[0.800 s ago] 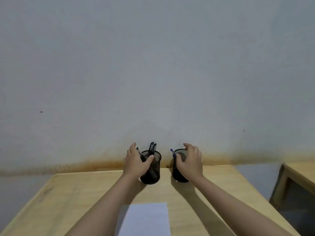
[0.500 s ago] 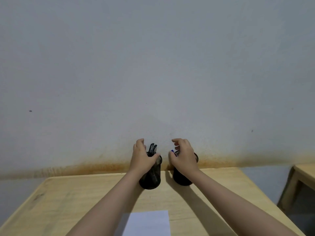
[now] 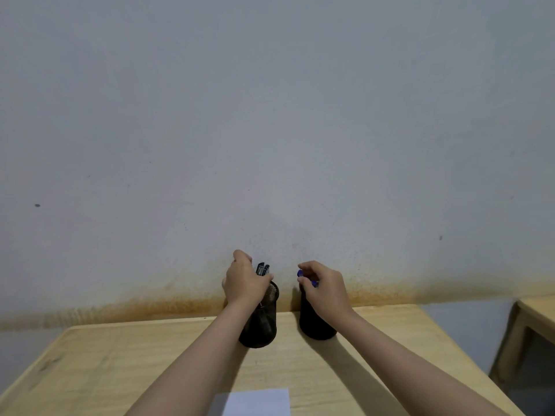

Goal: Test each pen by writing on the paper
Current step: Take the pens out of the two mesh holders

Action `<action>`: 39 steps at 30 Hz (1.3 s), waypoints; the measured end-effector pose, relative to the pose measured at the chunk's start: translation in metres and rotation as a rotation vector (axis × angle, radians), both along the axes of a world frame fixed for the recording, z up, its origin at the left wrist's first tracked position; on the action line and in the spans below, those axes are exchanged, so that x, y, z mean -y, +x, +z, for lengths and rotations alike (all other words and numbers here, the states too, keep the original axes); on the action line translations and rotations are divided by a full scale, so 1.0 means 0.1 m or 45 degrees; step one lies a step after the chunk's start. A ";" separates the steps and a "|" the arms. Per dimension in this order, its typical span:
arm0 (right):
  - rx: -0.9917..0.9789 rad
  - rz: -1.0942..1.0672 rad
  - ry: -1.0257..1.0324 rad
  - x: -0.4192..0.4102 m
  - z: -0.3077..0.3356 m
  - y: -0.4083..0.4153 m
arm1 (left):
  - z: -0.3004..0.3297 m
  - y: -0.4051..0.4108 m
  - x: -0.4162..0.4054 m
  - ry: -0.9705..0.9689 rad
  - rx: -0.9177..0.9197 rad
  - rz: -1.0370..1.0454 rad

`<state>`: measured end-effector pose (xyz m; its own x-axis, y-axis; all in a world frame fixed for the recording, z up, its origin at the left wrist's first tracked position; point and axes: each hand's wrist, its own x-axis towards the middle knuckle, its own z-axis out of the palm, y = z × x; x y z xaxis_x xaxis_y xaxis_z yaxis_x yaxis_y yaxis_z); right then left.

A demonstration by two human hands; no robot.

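Two black mesh pen cups stand at the far edge of the wooden table (image 3: 120,355), against the wall. My left hand (image 3: 244,282) is over the left cup (image 3: 261,325), fingers curled round the black pens (image 3: 263,269) that stick out of it. My right hand (image 3: 326,288) is over the right cup (image 3: 315,324) and pinches a blue-capped pen (image 3: 300,273) at its top. A white sheet of paper (image 3: 255,402) lies at the near edge, between my forearms, partly cut off by the frame.
A grey wall with an orange-brown stain along its foot rises right behind the cups. A second wooden table (image 3: 537,313) stands to the right, with a gap between it and this one.
Both hands have risen from the cups' sides to their tops. My right hand now pinches the blue pen and lifts it; the view has tilted up, showing less paper.
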<state>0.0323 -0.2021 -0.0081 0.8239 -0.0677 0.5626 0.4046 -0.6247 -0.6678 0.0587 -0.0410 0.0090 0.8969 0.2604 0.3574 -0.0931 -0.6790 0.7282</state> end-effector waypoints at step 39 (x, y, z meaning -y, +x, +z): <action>-0.128 -0.012 1.195 -0.20 0.11 -1.06 | 0.03 -0.97 -0.84 -1.164 0.448 -0.034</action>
<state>-0.0741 -0.1819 0.0025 0.8630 -0.4637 0.2008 0.3153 0.1836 -0.9311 -0.0379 0.0429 0.0115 0.7874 0.5509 0.2765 -0.4129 0.1384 0.9002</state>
